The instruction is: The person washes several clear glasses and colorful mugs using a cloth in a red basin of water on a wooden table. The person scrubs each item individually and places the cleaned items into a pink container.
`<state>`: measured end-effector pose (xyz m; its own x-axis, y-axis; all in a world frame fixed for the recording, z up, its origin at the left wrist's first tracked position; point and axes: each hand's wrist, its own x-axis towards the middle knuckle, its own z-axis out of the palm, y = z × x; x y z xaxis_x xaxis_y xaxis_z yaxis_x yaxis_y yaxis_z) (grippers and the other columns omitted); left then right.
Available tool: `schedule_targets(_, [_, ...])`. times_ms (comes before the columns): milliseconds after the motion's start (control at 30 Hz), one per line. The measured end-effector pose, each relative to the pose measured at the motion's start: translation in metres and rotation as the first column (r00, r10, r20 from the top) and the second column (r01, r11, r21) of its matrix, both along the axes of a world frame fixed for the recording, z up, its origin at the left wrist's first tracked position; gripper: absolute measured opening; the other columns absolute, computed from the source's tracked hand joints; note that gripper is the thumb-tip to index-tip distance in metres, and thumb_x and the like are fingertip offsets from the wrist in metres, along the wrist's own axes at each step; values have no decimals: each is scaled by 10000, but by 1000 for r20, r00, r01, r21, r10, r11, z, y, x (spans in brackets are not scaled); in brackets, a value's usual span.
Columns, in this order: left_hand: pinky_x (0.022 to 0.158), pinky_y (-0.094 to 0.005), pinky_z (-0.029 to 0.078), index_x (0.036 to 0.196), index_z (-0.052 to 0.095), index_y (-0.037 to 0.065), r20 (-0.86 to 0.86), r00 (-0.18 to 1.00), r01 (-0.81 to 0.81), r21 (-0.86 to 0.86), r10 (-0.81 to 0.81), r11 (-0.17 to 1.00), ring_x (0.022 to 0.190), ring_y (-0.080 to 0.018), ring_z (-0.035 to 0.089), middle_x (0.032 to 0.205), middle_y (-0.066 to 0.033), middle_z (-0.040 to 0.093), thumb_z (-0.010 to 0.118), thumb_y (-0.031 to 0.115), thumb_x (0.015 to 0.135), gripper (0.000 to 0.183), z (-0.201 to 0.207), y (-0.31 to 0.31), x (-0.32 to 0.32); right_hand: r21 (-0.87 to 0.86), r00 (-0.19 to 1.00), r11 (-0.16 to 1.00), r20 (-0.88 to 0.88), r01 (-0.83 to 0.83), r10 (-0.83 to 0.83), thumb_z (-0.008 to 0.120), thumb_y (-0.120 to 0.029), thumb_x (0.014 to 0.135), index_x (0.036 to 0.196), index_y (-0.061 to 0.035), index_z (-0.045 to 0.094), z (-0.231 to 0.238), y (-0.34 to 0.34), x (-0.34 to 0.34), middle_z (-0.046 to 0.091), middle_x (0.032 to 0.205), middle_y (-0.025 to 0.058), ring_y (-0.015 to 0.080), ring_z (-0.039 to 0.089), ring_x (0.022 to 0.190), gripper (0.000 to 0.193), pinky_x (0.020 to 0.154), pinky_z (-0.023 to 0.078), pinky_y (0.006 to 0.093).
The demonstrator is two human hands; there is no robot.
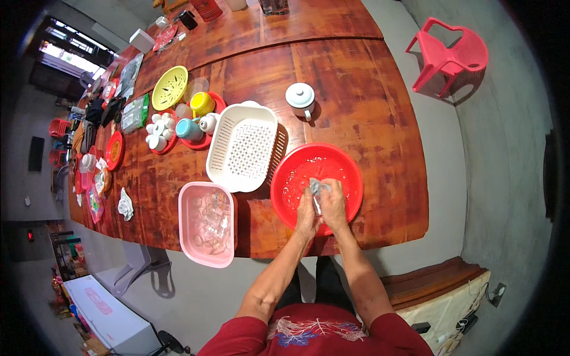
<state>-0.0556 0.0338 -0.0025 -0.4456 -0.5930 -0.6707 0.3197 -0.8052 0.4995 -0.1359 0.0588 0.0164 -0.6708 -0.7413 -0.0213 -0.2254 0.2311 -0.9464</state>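
Both my hands are over a red round basin (351,168) with water in it. My right hand (334,206) is closed on a crumpled grey cloth (318,184). My left hand (306,212) is closed round what looks like a small clear glass (317,205), mostly hidden by the fingers and in contact with the cloth. Left of the basin stands a white perforated basket (215,160) with nothing in it. Nearer the table's front edge sits a pink tub (185,228) holding several clear glasses (212,222).
A white lidded mug (300,98) stands beyond the basin. Farther left are a yellow colander (170,88), a red tray (221,102) with a yellow mug (202,103) and a blue mug (189,129), and a crumpled white cloth (125,204). A pink chair (442,56) stands right of the table.
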Motion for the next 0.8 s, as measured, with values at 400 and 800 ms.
schedule_targets(400, [903, -291, 414, 1162, 480, 83, -207, 978, -103, -324, 36, 940, 1022, -138, 511, 1104, -31, 545, 635, 103, 825, 372, 11, 3, -3, -36, -1, 963, 999, 266, 37, 489, -238, 899, 1069, -86, 575, -36, 37, -9, 631, 1008, 52, 205, 604, 905, 244, 784, 492, 394])
schedule_targets(800, [856, -346, 438, 1208, 415, 57, 430, 881, 212, -733, 198, 646, 999, -202, 526, 1111, -112, 541, 672, 195, 789, 510, 21, -13, -22, -172, 347, 945, 935, 276, 69, 425, -80, 914, 1204, 14, 456, -11, 34, 25, 552, 1135, 112, 212, 553, 1026, 307, 903, 435, 346])
